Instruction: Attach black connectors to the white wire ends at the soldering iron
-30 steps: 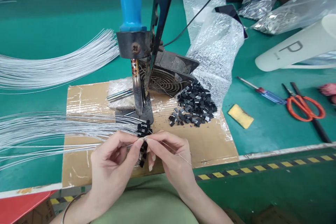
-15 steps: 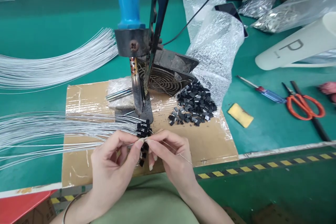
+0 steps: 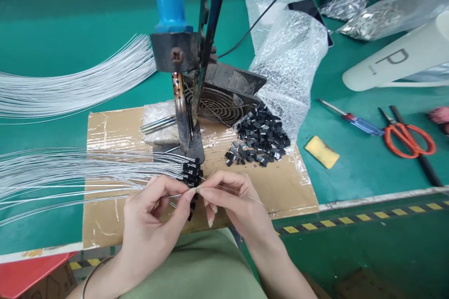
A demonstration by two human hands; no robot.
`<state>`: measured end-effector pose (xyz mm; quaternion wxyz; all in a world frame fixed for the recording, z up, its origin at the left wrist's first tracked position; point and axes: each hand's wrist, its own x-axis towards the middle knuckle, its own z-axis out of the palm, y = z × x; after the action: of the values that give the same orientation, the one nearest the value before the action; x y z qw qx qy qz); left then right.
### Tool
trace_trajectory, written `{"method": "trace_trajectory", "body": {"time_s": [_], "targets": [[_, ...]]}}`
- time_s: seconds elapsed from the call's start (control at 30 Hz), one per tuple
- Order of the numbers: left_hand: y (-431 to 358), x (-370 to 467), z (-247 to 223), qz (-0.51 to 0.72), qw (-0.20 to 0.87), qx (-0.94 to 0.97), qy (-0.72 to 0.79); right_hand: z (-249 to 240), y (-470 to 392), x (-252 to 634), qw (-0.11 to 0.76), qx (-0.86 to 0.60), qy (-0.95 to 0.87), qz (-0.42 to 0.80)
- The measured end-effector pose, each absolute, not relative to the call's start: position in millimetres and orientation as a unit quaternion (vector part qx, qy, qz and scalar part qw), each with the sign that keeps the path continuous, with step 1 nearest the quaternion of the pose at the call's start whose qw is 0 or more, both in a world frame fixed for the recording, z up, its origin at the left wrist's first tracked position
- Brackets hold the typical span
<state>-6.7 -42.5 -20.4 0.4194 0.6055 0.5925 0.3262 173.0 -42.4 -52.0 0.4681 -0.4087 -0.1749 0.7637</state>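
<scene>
My left hand (image 3: 154, 217) pinches a thin wire between thumb and forefinger, low over the cardboard (image 3: 287, 191). My right hand (image 3: 238, 201) meets it fingertip to fingertip, pinching a fine strand that trails back over its palm. What lies between the fingertips is too small to make out. Just behind them, black connectors (image 3: 191, 168) cap a bundle of white wires (image 3: 115, 168) that runs off to the left. A blue-handled soldering iron (image 3: 171, 0) hangs tip-down above the cardboard. Small black pieces (image 3: 263, 135) form a pile on the right.
A fan (image 3: 217, 103) stands behind the iron, with bubble wrap (image 3: 291, 60) beside it. Another bunch of white wires (image 3: 77, 91) is at the left. On the right are a screwdriver (image 3: 361, 123), orange scissors (image 3: 409, 140), a yellow sponge (image 3: 322, 152) and a white cup (image 3: 393, 60).
The joined fingertips have shifted slightly right and down. My right hand has turned a little, and its lower fingers are further from my left hand.
</scene>
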Motion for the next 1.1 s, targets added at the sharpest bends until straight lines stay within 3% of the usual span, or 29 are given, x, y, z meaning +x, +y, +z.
{"method": "trace_trajectory", "body": {"time_s": [0.73,1.1], "targets": [[-46,3,-26,0.37,0.423,0.55,0.617,-55,-53,145,0.556,-0.414,-0.116,0.712],[-47,2,-26,0.367,0.408,0.564,0.617,-56,-53,147,0.552,-0.423,-0.139,0.705]]}}
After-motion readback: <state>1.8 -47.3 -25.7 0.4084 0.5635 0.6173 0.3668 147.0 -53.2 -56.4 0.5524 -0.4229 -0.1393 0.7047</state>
